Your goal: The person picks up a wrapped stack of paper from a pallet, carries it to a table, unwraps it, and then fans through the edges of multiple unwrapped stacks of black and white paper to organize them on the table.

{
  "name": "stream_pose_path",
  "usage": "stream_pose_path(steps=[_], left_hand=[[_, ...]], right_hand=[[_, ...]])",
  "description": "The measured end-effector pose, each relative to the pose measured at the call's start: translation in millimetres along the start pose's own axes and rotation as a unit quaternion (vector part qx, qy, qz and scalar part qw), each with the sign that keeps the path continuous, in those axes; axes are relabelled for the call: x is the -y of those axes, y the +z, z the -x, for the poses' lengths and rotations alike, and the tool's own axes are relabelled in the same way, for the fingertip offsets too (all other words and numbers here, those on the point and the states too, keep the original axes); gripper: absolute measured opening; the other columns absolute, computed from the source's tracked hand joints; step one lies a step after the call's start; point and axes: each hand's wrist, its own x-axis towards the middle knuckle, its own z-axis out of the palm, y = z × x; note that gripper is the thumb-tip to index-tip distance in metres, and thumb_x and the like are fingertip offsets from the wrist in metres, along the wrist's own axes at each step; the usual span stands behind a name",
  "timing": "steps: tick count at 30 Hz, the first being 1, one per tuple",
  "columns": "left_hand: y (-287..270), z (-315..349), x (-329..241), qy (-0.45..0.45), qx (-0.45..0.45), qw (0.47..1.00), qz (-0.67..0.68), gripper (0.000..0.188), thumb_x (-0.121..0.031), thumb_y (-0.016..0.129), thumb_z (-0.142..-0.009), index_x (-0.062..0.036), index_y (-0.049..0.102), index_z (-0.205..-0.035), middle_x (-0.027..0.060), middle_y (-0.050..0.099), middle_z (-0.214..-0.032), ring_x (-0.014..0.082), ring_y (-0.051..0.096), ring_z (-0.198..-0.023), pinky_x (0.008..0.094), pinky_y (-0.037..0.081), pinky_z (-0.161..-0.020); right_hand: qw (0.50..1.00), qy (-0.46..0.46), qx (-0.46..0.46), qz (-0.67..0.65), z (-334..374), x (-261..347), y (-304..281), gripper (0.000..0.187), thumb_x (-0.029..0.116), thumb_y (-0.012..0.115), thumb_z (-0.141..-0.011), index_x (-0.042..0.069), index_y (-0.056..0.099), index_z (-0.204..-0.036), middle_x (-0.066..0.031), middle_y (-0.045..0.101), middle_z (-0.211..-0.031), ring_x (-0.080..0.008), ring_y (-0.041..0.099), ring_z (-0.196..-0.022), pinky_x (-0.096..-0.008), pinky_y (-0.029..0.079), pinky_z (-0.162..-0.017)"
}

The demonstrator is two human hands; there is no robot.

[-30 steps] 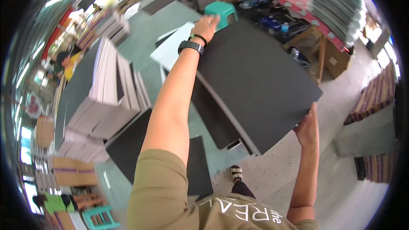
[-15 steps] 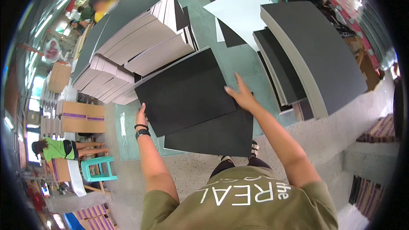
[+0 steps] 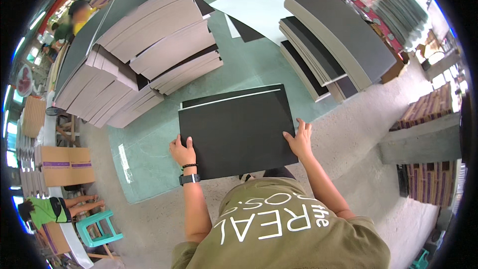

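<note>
The black sheet (image 3: 238, 134) has dropped lower onto the floor pile (edges squared), left hand (image 3: 182, 152) and right hand (image 3: 299, 140) gripping its sides with curled fingers.

Paperboard workshop: tall board stacks (image 3: 149, 55), cardboard boxes (image 3: 67, 165), concrete floor (image 3: 348, 134).

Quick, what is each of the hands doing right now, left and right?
Left hand: closed on the left edge of the black sheet, holding it.
Right hand: gripping the right edge of the same sheet.
</note>
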Motion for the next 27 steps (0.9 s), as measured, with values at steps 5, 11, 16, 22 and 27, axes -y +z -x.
stream_pose_path(steps=[5, 11, 16, 22, 27], left_hand=[[3.4, -12.6, 13.7, -0.036, 0.093, 0.977, 0.189, 0.059, -0.032, 0.07, -0.074, 0.0013, 0.051, -0.12, 0.0196, 0.05, -0.112, 0.0329, 0.051, -0.1, 0.0394, 0.042, -0.088], [-52.4, -25.0, 16.7, -0.101, 0.159, 0.777, 0.601, 0.058, -0.03, 0.066, -0.082, 0.0052, 0.044, -0.123, 0.0118, 0.053, -0.118, 0.0211, 0.05, -0.107, 0.0357, 0.038, -0.094], [-96.2, -18.0, 64.4, 0.033, 0.081, 0.784, 0.615, 0.057, -0.026, 0.068, -0.081, 0.0058, 0.044, -0.121, 0.0113, 0.053, -0.118, 0.0216, 0.051, -0.106, 0.0353, 0.039, -0.095], [-86.2, 14.4, 60.6, 0.034, 0.005, 0.877, 0.479, 0.064, -0.032, 0.074, -0.074, 0.0086, 0.049, -0.116, 0.0112, 0.055, -0.115, 0.0223, 0.053, -0.098, 0.0352, 0.041, -0.09], [-105.4, 7.6, 31.0, -0.137, 0.068, 0.836, 0.528, 0.07, -0.033, 0.08, -0.068, 0.0141, 0.051, -0.111, 0.0162, 0.058, -0.11, 0.0253, 0.056, -0.093, 0.0362, 0.045, -0.085]], right_hand=[[0.983, 0.057, -0.027, -0.171, -3.7, -18.4, 18.1, 0.058, 0.022, 0.07, -0.076, -0.001, 0.043, -0.121, -0.022, 0.053, -0.108, -0.0344, 0.053, -0.103, -0.0397, 0.042, -0.09], [0.903, -0.16, -0.091, -0.387, 5.4, 74.0, -34.3, 0.043, 0.009, 0.069, -0.076, -0.001, 0.048, -0.113, -0.0107, 0.06, -0.097, -0.0182, 0.057, -0.09, -0.0294, 0.045, -0.082], [0.875, -0.265, 0.013, -0.405, -31.7, 84.0, -40.4, 0.045, 0.009, 0.07, -0.076, 0.0, 0.046, -0.114, -0.0065, 0.055, -0.104, -0.0166, 0.052, -0.1, -0.031, 0.039, -0.09], [0.876, -0.223, 0.087, -0.418, -40.8, 98.9, 12.0, 0.067, 0.018, 0.065, -0.079, 0.001, 0.03, -0.134, -0.0147, 0.044, -0.128, -0.0245, 0.038, -0.122, -0.0349, 0.027, -0.104], [0.924, -0.267, 0.123, -0.242, -74.6, 120.9, 1.6, 0.079, 0.028, 0.062, -0.082, -0.003, 0.016, -0.139, -0.0264, 0.029, -0.138, -0.0354, 0.029, -0.13, -0.0388, 0.024, -0.108]])
